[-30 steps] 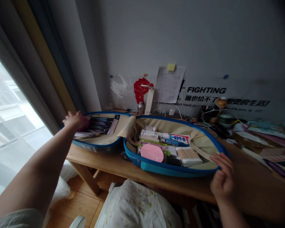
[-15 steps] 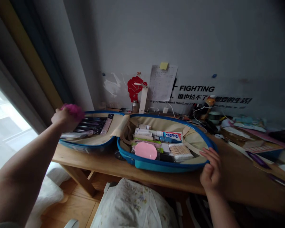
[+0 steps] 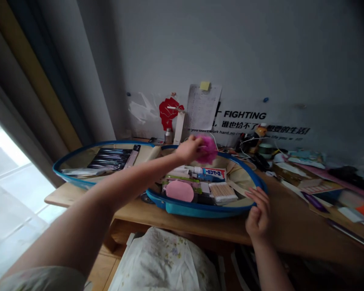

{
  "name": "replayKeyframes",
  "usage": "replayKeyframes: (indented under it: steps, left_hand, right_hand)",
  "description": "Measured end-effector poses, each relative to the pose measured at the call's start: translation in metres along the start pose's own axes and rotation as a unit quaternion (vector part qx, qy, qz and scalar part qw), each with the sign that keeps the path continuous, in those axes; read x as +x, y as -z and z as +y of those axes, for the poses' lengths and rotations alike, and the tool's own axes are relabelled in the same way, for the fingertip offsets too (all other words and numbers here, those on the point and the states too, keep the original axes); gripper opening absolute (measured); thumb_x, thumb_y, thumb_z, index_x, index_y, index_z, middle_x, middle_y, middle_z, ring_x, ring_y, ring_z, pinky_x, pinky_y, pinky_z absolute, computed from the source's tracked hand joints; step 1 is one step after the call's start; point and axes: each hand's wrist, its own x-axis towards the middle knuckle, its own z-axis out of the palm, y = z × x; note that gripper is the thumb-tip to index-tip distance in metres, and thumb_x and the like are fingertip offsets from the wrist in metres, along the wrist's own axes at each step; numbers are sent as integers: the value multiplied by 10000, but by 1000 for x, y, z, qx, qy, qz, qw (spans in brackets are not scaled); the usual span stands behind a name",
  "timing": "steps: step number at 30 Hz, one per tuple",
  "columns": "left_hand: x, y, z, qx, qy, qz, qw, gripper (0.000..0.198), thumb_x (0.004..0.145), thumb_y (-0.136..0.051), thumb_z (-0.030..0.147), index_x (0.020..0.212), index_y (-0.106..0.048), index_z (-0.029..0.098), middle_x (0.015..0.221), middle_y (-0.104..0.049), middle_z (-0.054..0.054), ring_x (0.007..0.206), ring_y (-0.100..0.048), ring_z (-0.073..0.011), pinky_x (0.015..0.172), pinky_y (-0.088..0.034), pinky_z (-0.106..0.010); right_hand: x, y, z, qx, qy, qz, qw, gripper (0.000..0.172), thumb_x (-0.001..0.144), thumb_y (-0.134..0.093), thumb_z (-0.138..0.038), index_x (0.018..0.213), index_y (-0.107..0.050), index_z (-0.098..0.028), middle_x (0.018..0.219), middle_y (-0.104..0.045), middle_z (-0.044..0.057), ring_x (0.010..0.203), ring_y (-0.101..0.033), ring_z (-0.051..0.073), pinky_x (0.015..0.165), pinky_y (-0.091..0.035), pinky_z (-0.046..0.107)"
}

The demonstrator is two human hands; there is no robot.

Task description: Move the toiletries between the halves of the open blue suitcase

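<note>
My left hand [image 3: 190, 149] is closed around a bright pink mesh bath puff [image 3: 206, 150], held above the far side of the right half of an open blue suitcase [image 3: 182, 209]. At that half's right end, my right hand [image 3: 259, 212] grips the rim, fingers over the inside and thumb outside. Inside the right half lie a toothpaste box [image 3: 214, 173], a pack of cotton swabs [image 3: 223, 192] and a pink oval item [image 3: 179, 191]. The left half holds a dark flat pack [image 3: 109, 158] and a clear plastic packet [image 3: 83, 171]. My left forearm crosses in front of the suitcase's middle.
The suitcase rests on a wooden desk [image 3: 291, 218] against a grey wall. Papers, a purple pen-like item [image 3: 315, 202], cables and bottles clutter the desk's right side. A white lamp-like stand [image 3: 178, 127] is behind the suitcase. A chair with a floral cover [image 3: 166, 258] sits in front.
My left hand has carried the pink bath puff rightward from above the left half to above the right half. My right hand stays at the rim. The view has shifted slightly.
</note>
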Motion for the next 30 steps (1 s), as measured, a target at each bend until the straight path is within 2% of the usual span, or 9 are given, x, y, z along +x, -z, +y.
replayKeyframes:
  steps: [3,6,12,15,19,21,24,27,30]
  left_hand:
    - [8,-32,32,-17,-45,-55,997,385,954,-598,412,1289,-563,227,1245,-519,-87,963,-679,-201,897,-513,-310]
    - [11,-56,53,-14,-62,-89,994,366,985,-528,345,1331,-531,226,1303,-491,-107,1005,-683,-210,917,-523,-332]
    - [4,-75,66,-1,-143,-156,977,484,948,-605,393,1401,-543,234,1400,-523,-120,1237,-596,-257,1072,-445,-354]
    - [-1,-73,65,8,-190,-185,964,405,958,-588,404,1349,-611,299,1397,-584,-69,1294,-551,-257,1126,-394,-387]
    - [-5,-62,64,55,-238,-166,955,403,990,-513,362,1378,-595,295,1445,-586,-77,1382,-470,-295,1163,-329,-482]
    - [-5,-55,64,69,-240,-172,953,462,998,-492,357,1445,-527,247,1462,-574,-115,1395,-464,-297,1177,-302,-503]
    - [-6,-44,60,33,-213,-206,954,588,1015,-454,379,1564,-327,211,1500,-537,-136,1407,-467,-286,1189,-283,-532]
    - [-16,-31,47,-17,-204,-201,958,633,1023,-434,366,1601,-213,231,1544,-489,-132,1435,-443,-272,1192,-289,-526]
    - [-38,-14,21,-50,-218,-157,962,587,1010,-447,328,1569,-294,236,1549,-481,-128,1417,-465,-259,1176,-331,-464]
  right_hand:
    - [-2,0,1,3,-15,2,1000,401,1027,-333,-405,1149,-649,-191,1164,-669,152,1281,-565,311,1032,-467,582]
    - [-3,-1,1,5,-17,1,1000,403,1025,-337,-419,1142,-652,-195,1180,-669,151,1274,-569,309,1037,-466,580]
    - [-2,-1,2,-3,-9,-3,1000,398,1029,-328,-391,1184,-642,-201,1195,-668,151,1274,-572,300,1027,-478,574]
    - [-2,-1,2,-5,-3,-4,1000,393,1032,-327,-374,1201,-638,-202,1202,-668,150,1294,-558,299,1030,-476,568]
    - [-2,-1,2,-4,4,1,1000,384,1030,-332,-360,1196,-639,-201,1192,-672,145,1288,-562,298,1036,-470,571]
    - [-2,-1,3,0,-1,1,1000,385,1029,-331,-366,1185,-639,-197,1187,-670,146,1283,-565,301,1034,-470,578]
    - [-2,-1,5,1,-8,5,1000,398,1026,-336,-403,1142,-651,-190,1166,-672,150,1263,-578,306,1026,-475,583]
    - [-2,-1,7,-2,-8,1,1000,409,1023,-338,-424,1130,-653,-186,1163,-674,156,1260,-583,310,1032,-472,585]
    - [-3,0,7,-1,-9,-3,1000,415,1023,-337,-428,1140,-650,-182,1165,-676,160,1263,-584,313,1033,-474,579]
